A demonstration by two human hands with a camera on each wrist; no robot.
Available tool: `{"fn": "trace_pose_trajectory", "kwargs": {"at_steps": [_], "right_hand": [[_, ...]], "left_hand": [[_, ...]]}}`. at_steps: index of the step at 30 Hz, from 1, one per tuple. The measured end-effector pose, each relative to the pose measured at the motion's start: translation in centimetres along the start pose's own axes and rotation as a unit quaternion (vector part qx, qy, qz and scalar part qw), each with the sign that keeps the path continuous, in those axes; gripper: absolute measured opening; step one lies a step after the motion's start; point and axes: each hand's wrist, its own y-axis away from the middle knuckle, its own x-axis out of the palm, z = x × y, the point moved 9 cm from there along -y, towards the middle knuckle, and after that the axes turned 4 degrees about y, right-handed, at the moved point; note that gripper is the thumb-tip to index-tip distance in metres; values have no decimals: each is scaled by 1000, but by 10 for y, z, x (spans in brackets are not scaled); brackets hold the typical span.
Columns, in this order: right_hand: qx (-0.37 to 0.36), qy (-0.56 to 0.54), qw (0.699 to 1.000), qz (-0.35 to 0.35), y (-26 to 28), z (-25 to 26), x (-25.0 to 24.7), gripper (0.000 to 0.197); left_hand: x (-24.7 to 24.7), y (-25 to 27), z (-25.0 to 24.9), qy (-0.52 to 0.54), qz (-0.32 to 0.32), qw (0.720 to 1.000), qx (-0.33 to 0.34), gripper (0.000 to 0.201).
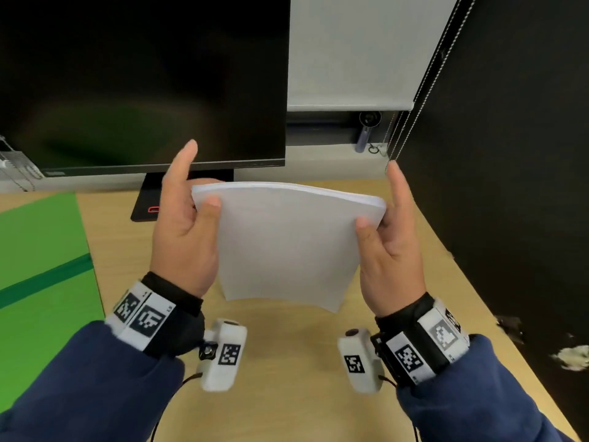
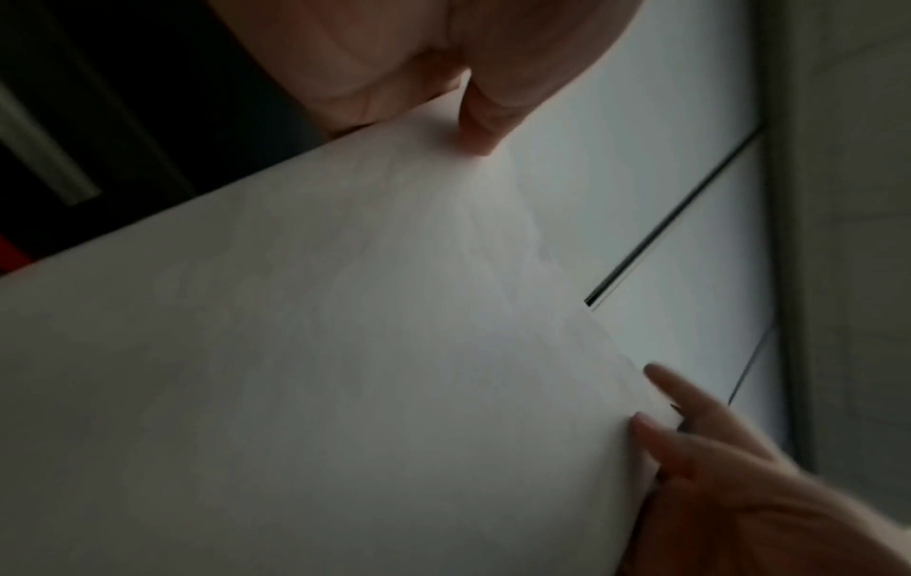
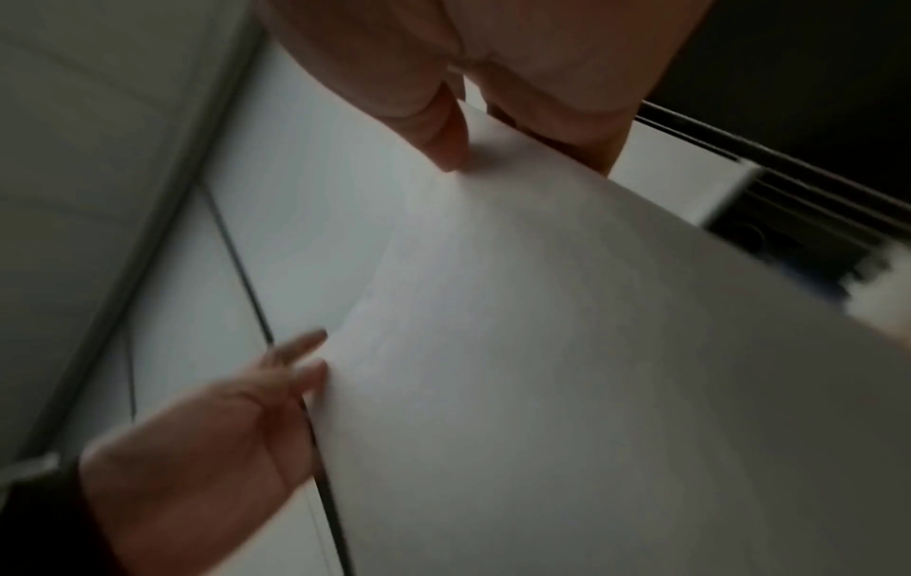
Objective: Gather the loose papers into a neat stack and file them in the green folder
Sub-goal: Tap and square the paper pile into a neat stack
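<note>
A stack of white papers (image 1: pixel 287 244) is held upright above the wooden desk, its bottom edge lifted off the surface and its top edge bowed. My left hand (image 1: pixel 188 218) grips the stack's upper left corner, thumb on the near face, forefinger pointing up. My right hand (image 1: pixel 389 231) pinches the upper right corner the same way. The green folder (image 1: pixel 41 269) lies flat at the desk's left, with a dark green band across it. In the left wrist view the papers (image 2: pixel 345 370) fill the frame; the right wrist view shows the papers (image 3: pixel 567 370) too.
A black monitor (image 1: pixel 137 81) stands just behind the papers, its stand base (image 1: pixel 149 205) on the desk (image 1: pixel 287 393). A black partition (image 1: pixel 510 154) walls the right side. A white roller blind (image 1: pixel 357 49) with bead chains hangs at the back.
</note>
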Motion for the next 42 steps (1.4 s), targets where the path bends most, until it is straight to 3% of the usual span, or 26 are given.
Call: {"fn": "trace_pose_trajectory", "kwargs": {"at_steps": [2, 8, 13, 16, 20, 25, 30, 33, 39, 42], "right_hand": [[-52, 81, 995, -1, 0, 7, 1, 59], [-24, 58, 998, -13, 0, 2, 1, 42], [7, 25, 1000, -15, -2, -3, -3, 41], [122, -135, 983, -1, 4, -33, 3, 46], [162, -179, 970, 25, 11, -45, 18, 27], [121, -210, 969, 34, 3, -29, 16, 29], [196, -171, 965, 32, 18, -63, 26, 29], [179, -173, 968, 20, 17, -57, 23, 28], [87, -139, 986, -28, -4, -21, 4, 10], [64, -117, 990, -43, -8, -12, 1, 10]], "left_hand": [[3, 1, -8, -57, 4, 998, 30, 50], [1, 9, -1, -93, -13, 995, 20, 35], [3, 4, -2, -34, -4, 999, -20, 47], [1, 7, 25, 127, -24, 984, -122, 63], [9, 20, 48, 161, -12, 968, -194, 39], [8, 11, 31, 202, -23, 968, -146, 34], [15, 30, 64, 154, -18, 963, -220, 34], [14, 30, 64, 146, -13, 967, -209, 33], [-2, -1, 26, 122, -22, 986, -113, 14], [-5, -6, 18, 145, -27, 985, -93, 15]]}}
